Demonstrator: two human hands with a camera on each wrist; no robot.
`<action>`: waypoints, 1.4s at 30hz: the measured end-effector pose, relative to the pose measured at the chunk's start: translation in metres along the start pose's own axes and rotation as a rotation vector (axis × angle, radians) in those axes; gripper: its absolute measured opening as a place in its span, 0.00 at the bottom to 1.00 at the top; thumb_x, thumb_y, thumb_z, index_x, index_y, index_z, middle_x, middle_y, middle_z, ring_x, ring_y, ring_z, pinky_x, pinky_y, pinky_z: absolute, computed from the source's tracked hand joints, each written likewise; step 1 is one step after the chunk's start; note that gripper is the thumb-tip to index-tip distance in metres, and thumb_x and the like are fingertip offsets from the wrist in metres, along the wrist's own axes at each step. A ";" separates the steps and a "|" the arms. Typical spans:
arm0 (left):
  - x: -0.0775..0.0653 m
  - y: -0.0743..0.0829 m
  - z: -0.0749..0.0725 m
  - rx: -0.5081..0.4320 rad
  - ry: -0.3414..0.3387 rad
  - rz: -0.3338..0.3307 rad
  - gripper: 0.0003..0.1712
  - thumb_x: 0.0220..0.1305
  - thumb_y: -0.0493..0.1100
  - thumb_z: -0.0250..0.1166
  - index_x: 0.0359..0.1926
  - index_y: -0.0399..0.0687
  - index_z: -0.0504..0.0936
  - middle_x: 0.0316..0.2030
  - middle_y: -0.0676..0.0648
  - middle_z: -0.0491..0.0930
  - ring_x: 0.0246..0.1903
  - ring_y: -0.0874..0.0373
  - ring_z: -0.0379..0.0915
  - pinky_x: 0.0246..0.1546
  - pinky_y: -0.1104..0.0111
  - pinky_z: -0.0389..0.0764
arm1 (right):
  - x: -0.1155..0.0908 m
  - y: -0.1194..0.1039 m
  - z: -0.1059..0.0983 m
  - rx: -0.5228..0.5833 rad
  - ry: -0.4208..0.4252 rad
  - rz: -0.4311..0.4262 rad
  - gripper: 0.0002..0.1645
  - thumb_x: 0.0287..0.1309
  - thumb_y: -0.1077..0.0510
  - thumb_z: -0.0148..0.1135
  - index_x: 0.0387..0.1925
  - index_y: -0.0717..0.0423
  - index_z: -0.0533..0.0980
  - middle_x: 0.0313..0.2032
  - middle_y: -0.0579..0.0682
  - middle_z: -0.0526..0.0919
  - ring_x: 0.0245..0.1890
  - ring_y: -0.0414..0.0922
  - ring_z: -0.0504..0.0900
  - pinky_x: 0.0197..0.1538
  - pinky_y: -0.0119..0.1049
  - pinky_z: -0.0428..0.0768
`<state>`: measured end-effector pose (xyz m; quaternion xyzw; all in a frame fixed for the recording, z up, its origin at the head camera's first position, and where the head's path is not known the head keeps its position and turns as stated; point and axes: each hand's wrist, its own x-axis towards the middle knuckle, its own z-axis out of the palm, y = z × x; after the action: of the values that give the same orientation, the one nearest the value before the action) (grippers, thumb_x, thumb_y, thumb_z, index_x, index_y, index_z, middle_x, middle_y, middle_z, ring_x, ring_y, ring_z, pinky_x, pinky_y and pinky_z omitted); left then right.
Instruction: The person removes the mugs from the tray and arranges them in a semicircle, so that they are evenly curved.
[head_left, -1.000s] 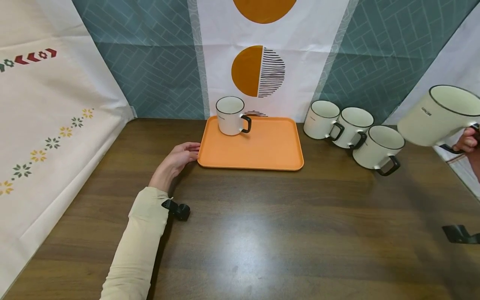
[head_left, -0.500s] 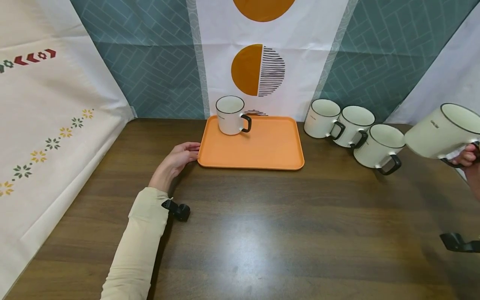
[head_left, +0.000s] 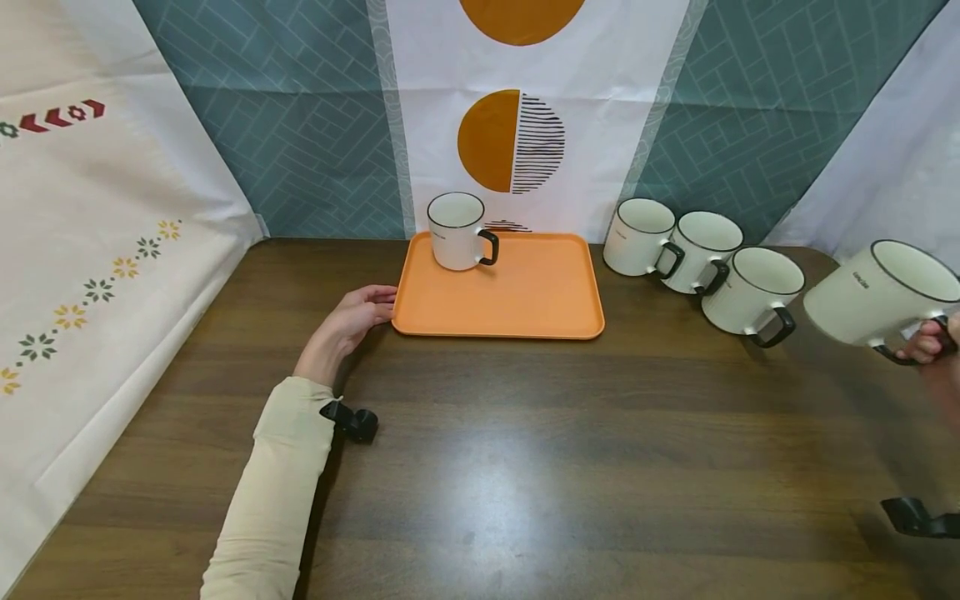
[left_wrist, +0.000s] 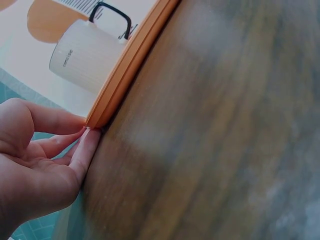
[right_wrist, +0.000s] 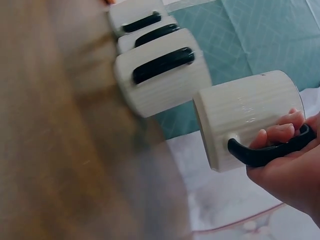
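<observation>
My left hand (head_left: 352, 323) is at the left edge of an orange tray (head_left: 525, 300), pinching its rim between thumb and finger, as the left wrist view (left_wrist: 47, 155) shows close up. A white mug (head_left: 453, 237) with a dark rim and black handle stands upright on the tray's back left. At the far right my right hand (head_left: 933, 346) grips the black handle of another white mug (head_left: 862, 296), its fingers through the loop. That mug is tilted and held above the table. The right wrist view shows this mug (right_wrist: 250, 110) from its handle side.
Three more white mugs with black handles stand in a close row right of the tray: one mug (head_left: 633, 242) at the back, a middle mug (head_left: 697, 250) and a nearest mug (head_left: 750, 292). Patterned cloth (head_left: 315, 150) hangs behind the brown wooden table (head_left: 525, 433).
My right hand has lowered the held mug toward the table at the right, beside the row of mugs. The left hand, the tray and the standing mugs stay put.
</observation>
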<state>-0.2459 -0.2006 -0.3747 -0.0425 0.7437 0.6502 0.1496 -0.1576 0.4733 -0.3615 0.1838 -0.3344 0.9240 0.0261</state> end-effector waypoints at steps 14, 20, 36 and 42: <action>-0.001 -0.001 -0.003 -0.013 0.014 -0.019 0.31 0.65 0.24 0.48 0.69 0.27 0.56 0.64 0.31 0.60 0.61 0.44 0.61 0.64 0.60 0.64 | -0.033 0.026 0.000 -0.378 0.044 0.062 0.25 0.74 0.67 0.19 0.33 0.66 0.66 0.24 0.52 0.64 0.24 0.45 0.55 0.32 0.33 0.62; -0.002 -0.001 -0.004 -0.011 0.013 -0.023 0.31 0.65 0.24 0.49 0.69 0.28 0.55 0.64 0.31 0.60 0.61 0.44 0.62 0.64 0.60 0.63 | -0.038 0.034 0.000 -0.344 -0.007 0.050 0.26 0.74 0.68 0.17 0.33 0.68 0.66 0.26 0.53 0.67 0.25 0.46 0.58 0.36 0.33 0.65; -0.001 0.003 0.001 -0.002 0.020 -0.020 0.30 0.66 0.25 0.49 0.69 0.28 0.57 0.64 0.32 0.61 0.60 0.44 0.62 0.64 0.60 0.63 | -0.045 0.032 -0.007 -0.524 -0.134 0.103 0.28 0.72 0.71 0.20 0.37 0.70 0.72 0.29 0.51 0.72 0.28 0.45 0.67 0.41 0.30 0.70; -0.002 0.003 0.001 0.005 0.034 -0.031 0.30 0.66 0.26 0.50 0.69 0.29 0.57 0.64 0.33 0.61 0.58 0.46 0.64 0.64 0.60 0.64 | -0.044 0.032 0.006 -0.540 -0.118 0.231 0.27 0.74 0.70 0.24 0.41 0.69 0.75 0.34 0.53 0.77 0.32 0.44 0.75 0.40 0.29 0.73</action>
<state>-0.2447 -0.1991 -0.3711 -0.0645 0.7470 0.6451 0.1470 -0.1199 0.4483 -0.3926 0.1844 -0.5879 0.7860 -0.0510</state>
